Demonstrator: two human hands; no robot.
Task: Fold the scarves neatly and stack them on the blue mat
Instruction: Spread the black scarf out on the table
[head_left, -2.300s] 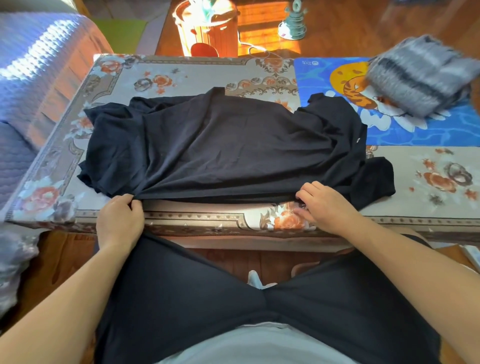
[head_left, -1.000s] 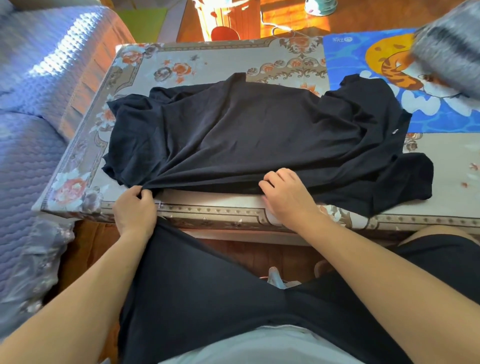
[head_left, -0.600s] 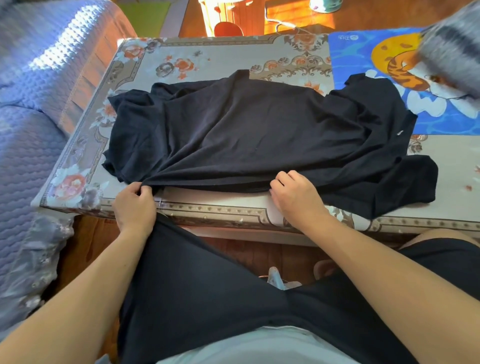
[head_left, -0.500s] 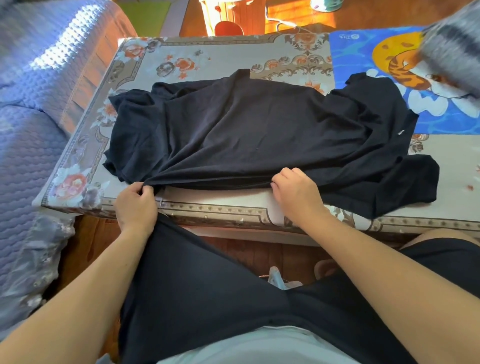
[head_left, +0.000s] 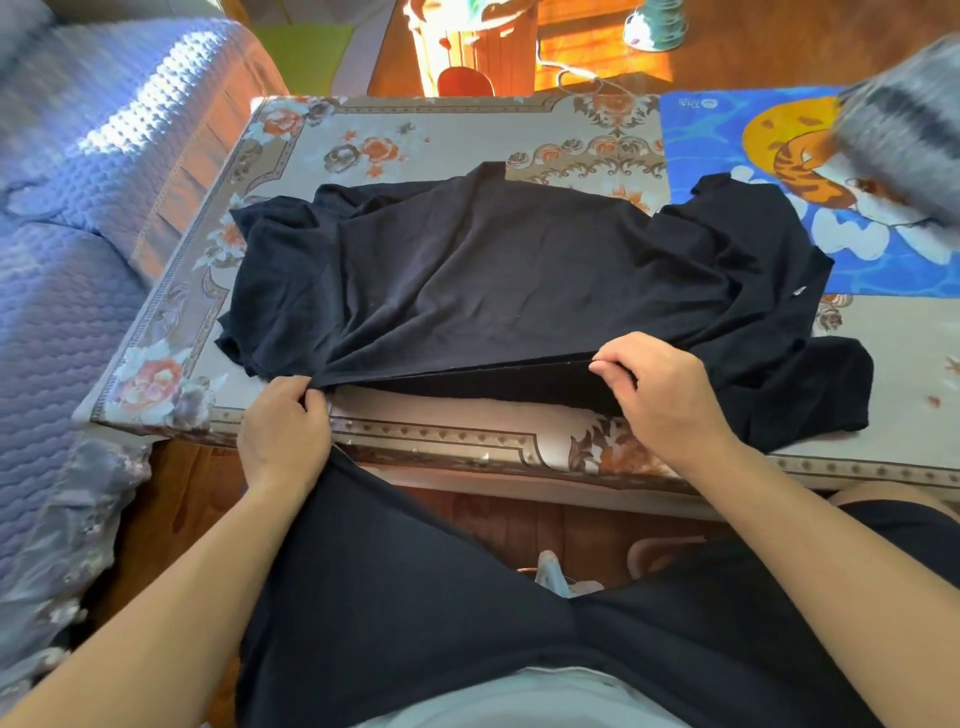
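A black scarf (head_left: 493, 275) lies spread and creased across the floral table (head_left: 415, 135). Its right end overlaps the blue mat (head_left: 696, 135) at the back right. On that mat sits a folded grey striped scarf (head_left: 904, 135), partly cut off by the frame. My left hand (head_left: 283, 431) pinches the scarf's near edge at the left. My right hand (head_left: 660, 389) pinches the same edge further right and holds it lifted off the table, so the underside shows.
A blue quilted sofa (head_left: 78, 218) runs along the left of the table. Behind the table stand a wooden bucket (head_left: 472, 47) and a teal ornament (head_left: 654, 26) on the wood floor. My lap in dark cloth fills the foreground.
My right hand has taken hold of the near edge of the black scarf and raised it off the table. My left hand keeps its hold at the left.
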